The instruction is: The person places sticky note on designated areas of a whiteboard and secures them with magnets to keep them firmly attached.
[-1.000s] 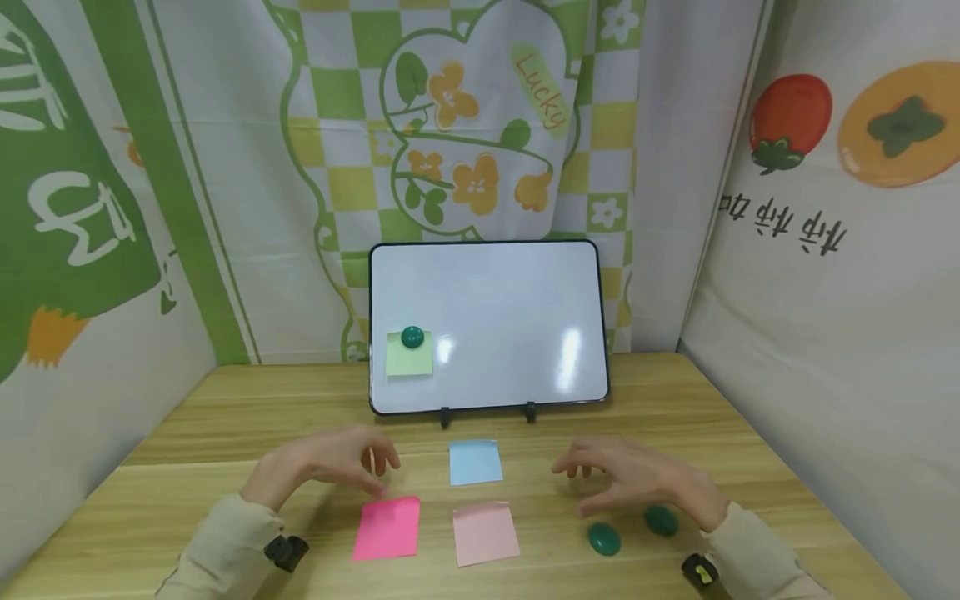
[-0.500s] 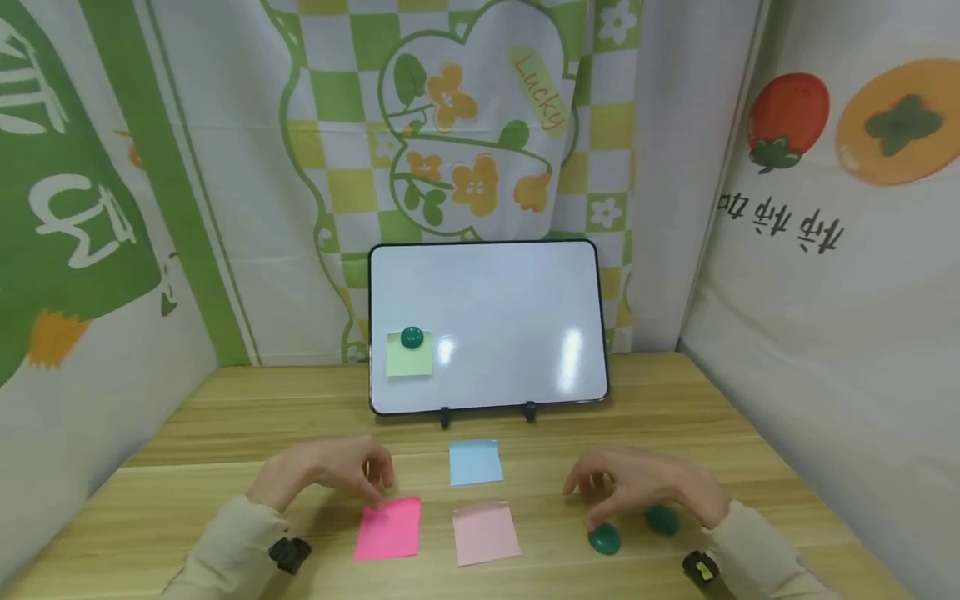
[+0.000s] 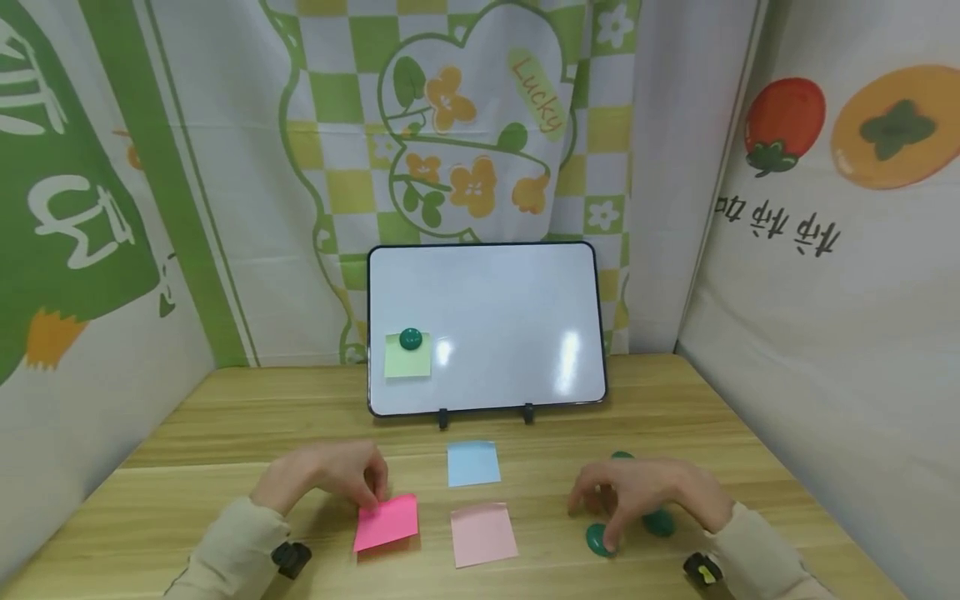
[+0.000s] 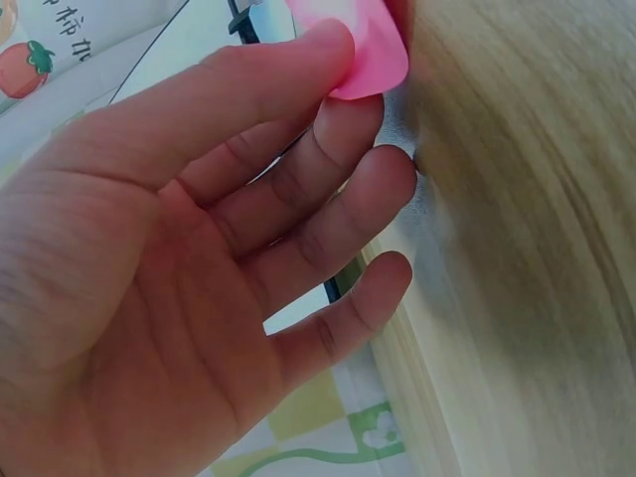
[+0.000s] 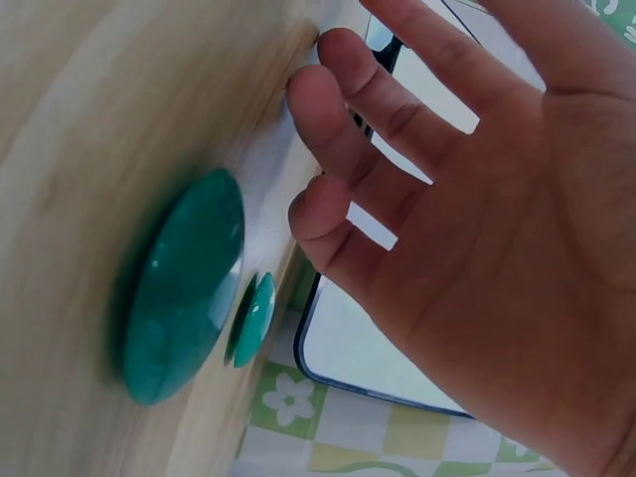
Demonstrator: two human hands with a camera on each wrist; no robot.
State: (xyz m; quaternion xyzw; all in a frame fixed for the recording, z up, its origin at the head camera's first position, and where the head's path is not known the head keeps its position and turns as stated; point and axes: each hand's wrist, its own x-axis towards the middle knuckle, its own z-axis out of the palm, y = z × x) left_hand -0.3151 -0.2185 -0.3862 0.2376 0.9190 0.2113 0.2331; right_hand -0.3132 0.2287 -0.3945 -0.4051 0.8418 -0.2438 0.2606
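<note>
My left hand (image 3: 341,471) pinches the top edge of a hot-pink sticky note (image 3: 388,523) between thumb and forefinger; its lower edge is lifted, with a shadow beneath. The left wrist view shows the note (image 4: 373,50) under the thumb tip, the other fingers loosely bent. My right hand (image 3: 645,487) hangs low over the table with curved fingers, its thumb tip touching the right side of a green round magnet (image 3: 597,539). Two more green magnets lie close by, one beside the wrist (image 3: 659,522) and one behind the hand (image 3: 622,456). The right wrist view has the palm (image 5: 497,229) beside two magnets.
A blue sticky note (image 3: 473,463) and a pale pink one (image 3: 483,534) lie mid-table. Behind them a whiteboard (image 3: 495,308) stands on small black feet, with a green note (image 3: 407,358) held at its lower left by a green magnet (image 3: 410,338). Printed cloth encloses the table.
My left hand has come down and taken hold of the hot-pink note, raising its lower edge. My right hand has moved down, its thumb reaching the nearest magnet; another magnet shows behind it.
</note>
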